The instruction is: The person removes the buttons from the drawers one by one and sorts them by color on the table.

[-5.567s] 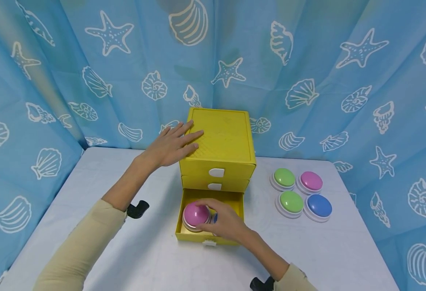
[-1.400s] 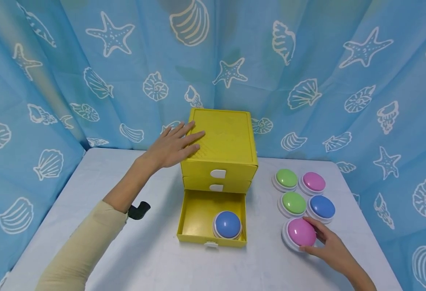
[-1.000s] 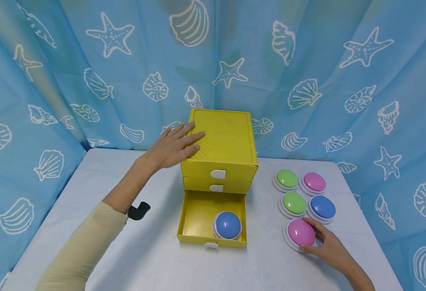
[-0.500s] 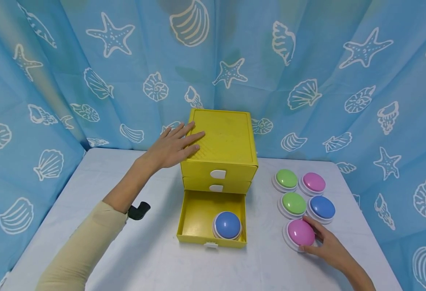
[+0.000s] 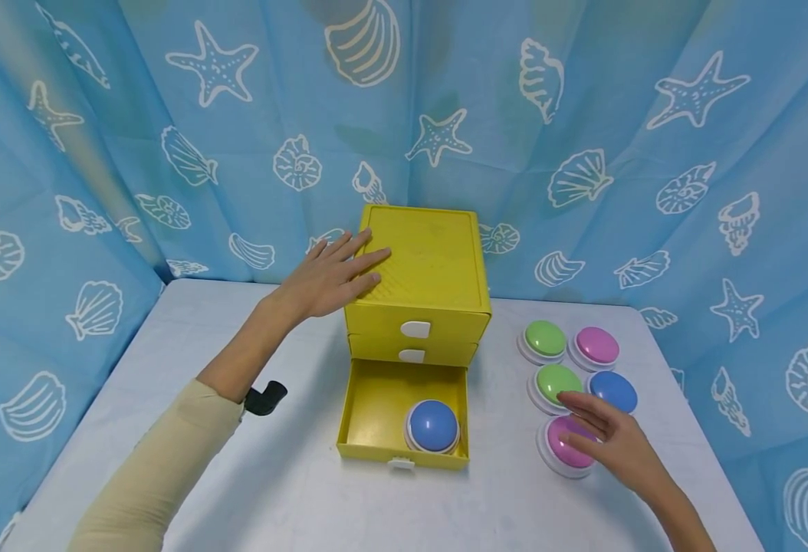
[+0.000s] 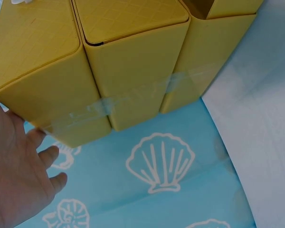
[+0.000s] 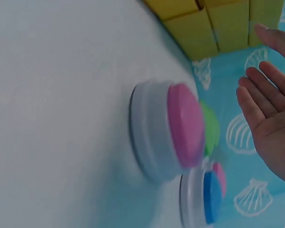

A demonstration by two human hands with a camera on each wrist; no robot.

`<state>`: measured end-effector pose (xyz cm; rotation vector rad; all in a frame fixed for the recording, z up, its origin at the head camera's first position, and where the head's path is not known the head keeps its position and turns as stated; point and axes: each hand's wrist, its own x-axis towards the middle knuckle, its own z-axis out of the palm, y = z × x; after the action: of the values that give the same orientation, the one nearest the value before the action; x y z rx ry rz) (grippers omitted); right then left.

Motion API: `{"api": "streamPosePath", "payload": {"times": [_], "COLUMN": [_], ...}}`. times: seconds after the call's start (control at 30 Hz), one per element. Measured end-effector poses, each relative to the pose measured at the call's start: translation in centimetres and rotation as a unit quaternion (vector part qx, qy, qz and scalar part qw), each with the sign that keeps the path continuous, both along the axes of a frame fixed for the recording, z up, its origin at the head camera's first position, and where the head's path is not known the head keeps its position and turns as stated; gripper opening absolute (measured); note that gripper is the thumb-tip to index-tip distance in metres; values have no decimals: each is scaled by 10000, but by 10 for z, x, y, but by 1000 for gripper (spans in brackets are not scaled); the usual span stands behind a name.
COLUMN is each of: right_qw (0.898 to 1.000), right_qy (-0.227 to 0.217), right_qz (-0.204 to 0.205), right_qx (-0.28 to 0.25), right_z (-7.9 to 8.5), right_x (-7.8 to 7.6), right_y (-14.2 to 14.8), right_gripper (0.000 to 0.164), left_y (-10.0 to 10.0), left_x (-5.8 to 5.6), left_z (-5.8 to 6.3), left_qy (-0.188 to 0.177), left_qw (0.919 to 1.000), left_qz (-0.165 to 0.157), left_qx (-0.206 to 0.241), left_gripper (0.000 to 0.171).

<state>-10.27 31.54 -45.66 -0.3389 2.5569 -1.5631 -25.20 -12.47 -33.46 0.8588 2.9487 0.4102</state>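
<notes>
My left hand (image 5: 321, 280) rests with spread fingers on the top left edge of a yellow drawer cabinet (image 5: 431, 253). In the left wrist view its fingers (image 6: 48, 156) reach past the cabinet's side. The bottom drawer (image 5: 376, 406) is pulled out; a blue domed push button (image 5: 434, 425) sits in its right half. My right hand (image 5: 621, 445) hovers over a pink domed push button (image 5: 568, 454) standing on the table right of the drawer. In the right wrist view, the hand (image 7: 278, 109) is clear of that button, its fingers extended and holding nothing.
Behind the pink button stand two green buttons (image 5: 545, 337), another pink one (image 5: 597, 345) and a blue one (image 5: 614, 391). The upper two drawers (image 5: 383, 318) are closed. A blue seashell curtain (image 5: 238, 153) hangs behind the white table (image 5: 273, 491).
My right hand took the pink button from the drawer, set it down beside the other buttons, and has now let go and lifted off. The left hand has stayed on the cabinet.
</notes>
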Motion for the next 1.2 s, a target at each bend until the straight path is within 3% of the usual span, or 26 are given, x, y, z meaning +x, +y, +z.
{"api": "streamPosePath", "payload": {"times": [0.17, 0.37, 0.6, 0.9, 1.2], "right_qw": [9988, 9980, 9958, 9852, 9673], "right_qy": [-25, 150, -13, 405, 749], "right_qz": [346, 621, 897, 1107, 1690], "right_qx": [-338, -12, 161, 1244, 1736], "right_z": [13, 18, 15, 4, -9], "right_x": [-6, -15, -25, -35, -45], "right_y": [-28, -65, -103, -136, -145], "right_gripper": [54, 55, 58, 55, 64], "left_y": [1, 0, 0, 1, 1], "left_x": [0, -1, 0, -1, -1], "left_z": [1, 1, 0, 0, 0], "left_qy": [-26, -20, 13, 94, 79], "left_qw": [10000, 10000, 10000, 9998, 9998], "left_qz": [6, 9, 49, 55, 79], "left_qx": [-2, -3, -36, -137, -141], "left_gripper": [58, 57, 58, 58, 58]}}
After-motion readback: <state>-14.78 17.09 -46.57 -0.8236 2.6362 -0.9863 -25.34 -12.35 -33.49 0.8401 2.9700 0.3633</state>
